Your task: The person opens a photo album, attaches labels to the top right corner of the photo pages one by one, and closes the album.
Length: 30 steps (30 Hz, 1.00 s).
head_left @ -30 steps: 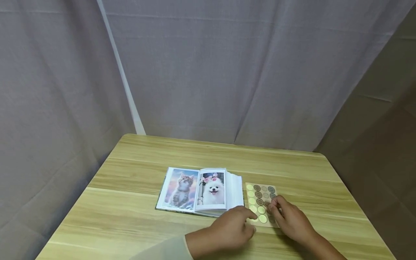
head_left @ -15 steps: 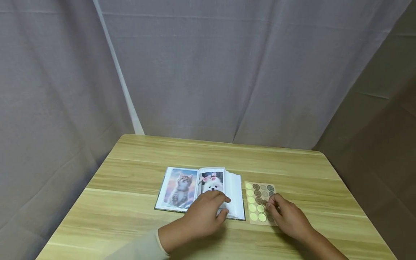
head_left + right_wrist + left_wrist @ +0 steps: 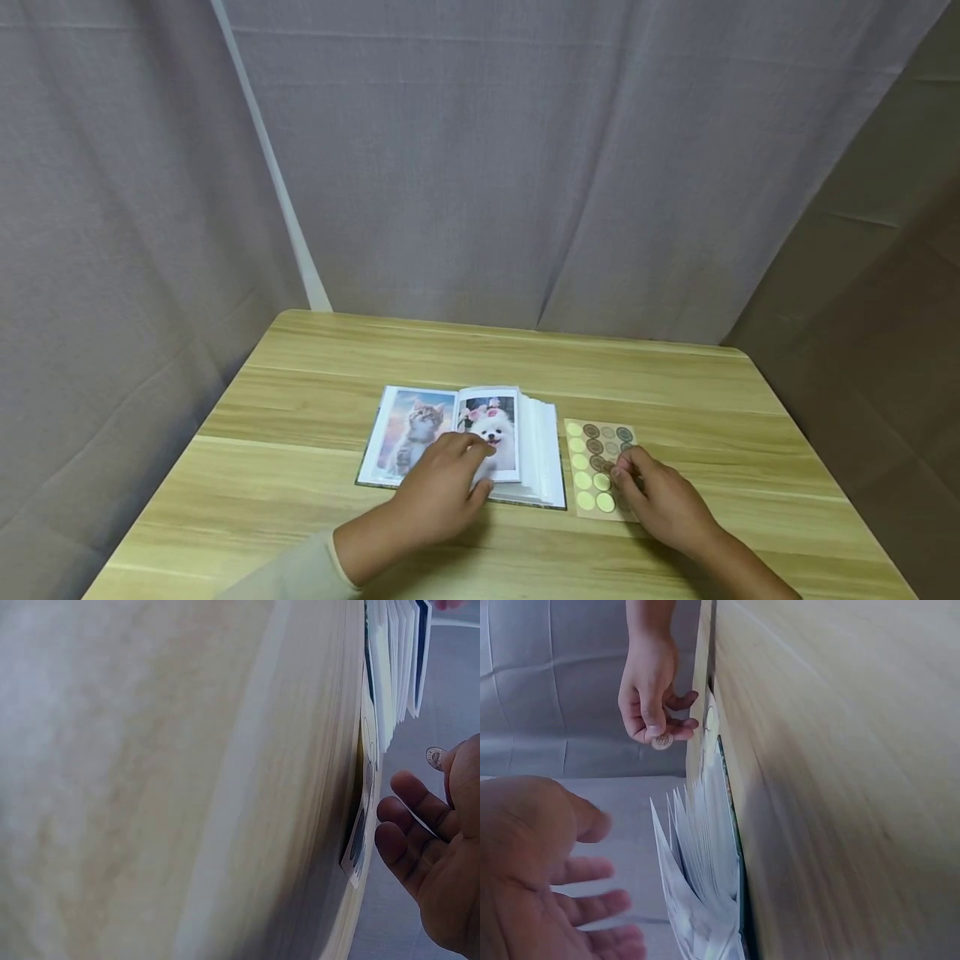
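Grey curtains [image 3: 435,167] hang behind a wood-grain table [image 3: 315,358] — a pale strip [image 3: 307,271] showing between them.

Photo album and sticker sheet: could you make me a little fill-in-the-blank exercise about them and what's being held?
1. In the head view, the open album has a kitten photo on its left and a ____ photo on its right.
2. The sticker sheet lies to the ____ of the album.
3. The right grip pinches a small round ____.

Missing words: dog; right; sticker.
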Each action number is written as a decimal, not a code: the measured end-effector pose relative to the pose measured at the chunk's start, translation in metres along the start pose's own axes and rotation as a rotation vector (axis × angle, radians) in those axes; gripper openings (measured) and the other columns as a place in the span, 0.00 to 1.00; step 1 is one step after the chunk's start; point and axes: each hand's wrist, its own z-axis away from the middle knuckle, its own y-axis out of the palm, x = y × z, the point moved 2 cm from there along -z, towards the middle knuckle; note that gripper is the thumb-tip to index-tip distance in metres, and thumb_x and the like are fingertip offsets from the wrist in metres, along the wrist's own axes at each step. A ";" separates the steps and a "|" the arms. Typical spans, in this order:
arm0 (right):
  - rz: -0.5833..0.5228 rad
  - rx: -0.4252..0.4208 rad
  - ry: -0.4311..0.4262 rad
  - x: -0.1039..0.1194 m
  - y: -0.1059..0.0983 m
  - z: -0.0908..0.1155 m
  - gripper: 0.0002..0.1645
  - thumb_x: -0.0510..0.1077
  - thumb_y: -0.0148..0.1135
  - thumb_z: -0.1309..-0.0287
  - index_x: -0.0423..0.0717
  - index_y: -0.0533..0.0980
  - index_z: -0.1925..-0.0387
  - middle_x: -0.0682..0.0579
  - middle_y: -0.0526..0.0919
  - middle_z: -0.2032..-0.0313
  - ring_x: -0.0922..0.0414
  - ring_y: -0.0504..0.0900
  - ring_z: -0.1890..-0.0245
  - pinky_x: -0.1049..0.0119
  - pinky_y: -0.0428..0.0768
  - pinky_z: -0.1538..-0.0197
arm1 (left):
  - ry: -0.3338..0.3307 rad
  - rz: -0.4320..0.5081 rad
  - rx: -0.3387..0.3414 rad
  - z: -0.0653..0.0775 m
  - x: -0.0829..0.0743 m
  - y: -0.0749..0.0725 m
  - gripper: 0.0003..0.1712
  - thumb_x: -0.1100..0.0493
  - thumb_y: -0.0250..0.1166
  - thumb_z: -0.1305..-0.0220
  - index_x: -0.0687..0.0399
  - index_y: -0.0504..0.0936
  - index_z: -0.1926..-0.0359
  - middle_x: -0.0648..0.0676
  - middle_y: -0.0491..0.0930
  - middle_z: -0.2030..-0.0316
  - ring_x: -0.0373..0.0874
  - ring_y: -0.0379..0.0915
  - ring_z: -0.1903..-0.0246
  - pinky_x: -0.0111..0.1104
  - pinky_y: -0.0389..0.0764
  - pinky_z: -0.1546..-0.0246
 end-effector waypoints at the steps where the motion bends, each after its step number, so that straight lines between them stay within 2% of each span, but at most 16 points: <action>1: -0.001 -0.003 -0.005 0.000 0.000 0.000 0.07 0.47 0.59 0.25 0.53 0.72 0.62 0.63 0.69 0.78 0.66 0.65 0.80 0.68 0.65 0.77 | -0.008 -0.009 0.020 0.002 0.001 0.000 0.23 0.52 0.68 0.32 0.57 0.81 0.40 0.56 0.79 0.43 0.52 0.73 0.41 0.44 0.71 0.36; 4: -0.007 -0.018 -0.029 0.000 0.000 0.000 0.07 0.47 0.58 0.24 0.52 0.71 0.62 0.63 0.68 0.79 0.67 0.65 0.81 0.69 0.66 0.78 | -0.045 -0.034 0.118 0.007 0.002 0.000 0.31 0.47 0.66 0.30 0.60 0.76 0.34 0.62 0.76 0.37 0.58 0.70 0.36 0.48 0.69 0.34; 7: -0.011 -0.034 -0.059 0.001 0.001 -0.001 0.07 0.47 0.57 0.24 0.51 0.71 0.61 0.63 0.68 0.79 0.67 0.65 0.81 0.69 0.66 0.79 | -0.105 -0.025 0.243 0.014 0.003 -0.001 0.38 0.42 0.64 0.29 0.60 0.70 0.28 0.66 0.68 0.30 0.64 0.62 0.30 0.54 0.65 0.32; 10: -0.010 -0.044 -0.078 0.003 0.001 -0.003 0.06 0.46 0.56 0.24 0.51 0.71 0.61 0.63 0.68 0.78 0.67 0.65 0.81 0.69 0.66 0.79 | -0.165 -0.014 0.365 0.021 0.005 -0.001 0.43 0.36 0.59 0.28 0.57 0.64 0.23 0.65 0.60 0.25 0.66 0.52 0.26 0.60 0.60 0.31; 13: -0.007 -0.042 -0.082 0.004 0.000 -0.005 0.06 0.46 0.56 0.24 0.51 0.71 0.61 0.63 0.68 0.78 0.67 0.64 0.81 0.69 0.66 0.79 | -0.194 -0.008 0.450 0.025 0.007 0.001 0.46 0.32 0.55 0.28 0.54 0.60 0.21 0.61 0.54 0.22 0.65 0.47 0.24 0.64 0.58 0.32; 16: -0.010 -0.035 -0.088 0.004 0.000 -0.006 0.07 0.47 0.56 0.23 0.52 0.71 0.61 0.64 0.68 0.78 0.67 0.65 0.81 0.69 0.66 0.79 | -0.197 -0.002 0.492 0.026 0.009 0.004 0.47 0.30 0.54 0.29 0.50 0.58 0.20 0.59 0.52 0.21 0.65 0.47 0.24 0.65 0.58 0.32; 22: -0.029 -0.032 -0.112 0.009 0.001 -0.012 0.07 0.48 0.55 0.23 0.53 0.71 0.61 0.64 0.68 0.78 0.67 0.65 0.80 0.68 0.67 0.78 | -0.222 0.035 0.520 0.028 0.012 0.008 0.46 0.27 0.54 0.31 0.41 0.58 0.20 0.57 0.49 0.20 0.66 0.48 0.25 0.67 0.57 0.34; 30: -0.011 -0.010 -0.107 0.018 0.002 -0.023 0.07 0.47 0.55 0.23 0.54 0.71 0.62 0.62 0.73 0.68 0.64 0.68 0.72 0.68 0.69 0.71 | -0.230 0.023 0.521 0.028 0.013 0.015 0.48 0.25 0.55 0.33 0.39 0.59 0.20 0.56 0.50 0.20 0.66 0.48 0.25 0.72 0.55 0.36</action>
